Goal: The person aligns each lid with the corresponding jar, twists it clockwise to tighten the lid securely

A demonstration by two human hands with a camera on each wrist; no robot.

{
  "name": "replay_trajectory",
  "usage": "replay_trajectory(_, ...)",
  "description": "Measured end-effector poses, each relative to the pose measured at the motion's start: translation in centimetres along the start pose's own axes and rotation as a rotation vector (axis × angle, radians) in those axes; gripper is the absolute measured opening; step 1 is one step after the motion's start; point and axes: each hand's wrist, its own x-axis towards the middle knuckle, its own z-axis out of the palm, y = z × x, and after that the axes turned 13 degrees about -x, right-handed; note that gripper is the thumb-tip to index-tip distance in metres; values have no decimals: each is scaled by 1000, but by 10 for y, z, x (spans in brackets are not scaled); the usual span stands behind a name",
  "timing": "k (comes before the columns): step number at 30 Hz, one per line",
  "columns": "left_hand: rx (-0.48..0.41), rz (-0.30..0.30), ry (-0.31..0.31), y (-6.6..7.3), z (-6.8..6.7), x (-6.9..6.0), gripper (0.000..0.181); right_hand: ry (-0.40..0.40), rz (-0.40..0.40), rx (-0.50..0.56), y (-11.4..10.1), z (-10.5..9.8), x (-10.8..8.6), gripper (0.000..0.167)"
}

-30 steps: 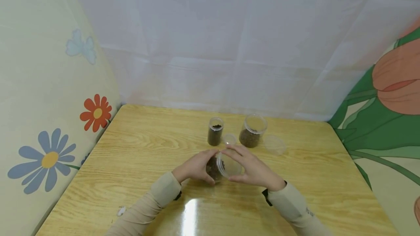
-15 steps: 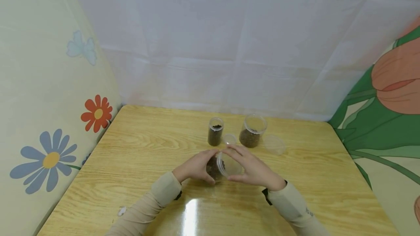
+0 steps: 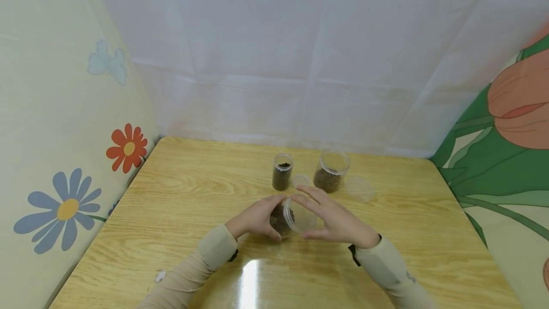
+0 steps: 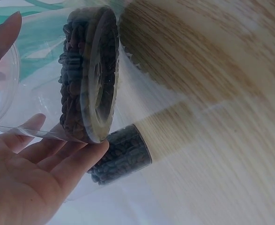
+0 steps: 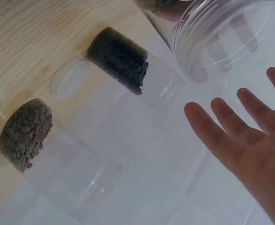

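Note:
My left hand (image 3: 256, 217) holds a clear plastic jar (image 3: 279, 222), thumb on one side and fingers on the other. Dark beans or pellets lie in its lower part, plainest in the left wrist view of this jar (image 4: 81, 79). In the head view it leans with its uncovered threaded mouth toward the right. Whether its base touches the table cannot be made out. Beside that mouth is my right hand (image 3: 340, 221), fingers spread and holding nothing. In the right wrist view a gap shows between the fingertips (image 5: 193, 110) and the jar's rim (image 5: 189, 51).
Behind the hands stand a narrow uncovered jar (image 3: 281, 178) of dark contents and a wider uncovered jar (image 3: 327, 180) of brown ones. A small clear lid (image 3: 300, 181) and a larger clear lid (image 3: 359, 189) lie by them on the wooden table (image 3: 201, 170).
My right hand has drawn slightly to the right, away from the jar's mouth. The left hand and its jar stay in place.

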Motion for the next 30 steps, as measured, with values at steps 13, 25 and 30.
replay_trajectory(13,-4,5,5,-1,0,1,100,-21,-49,8,2,4,3,85)
replay_trajectory(25,-4,6,1,0,0,0,99,-22,-32,1,2,5,4,80)
replay_trajectory(30,1,6,2,-1,0,0,99,2,20,-22,-1,7,3,80)
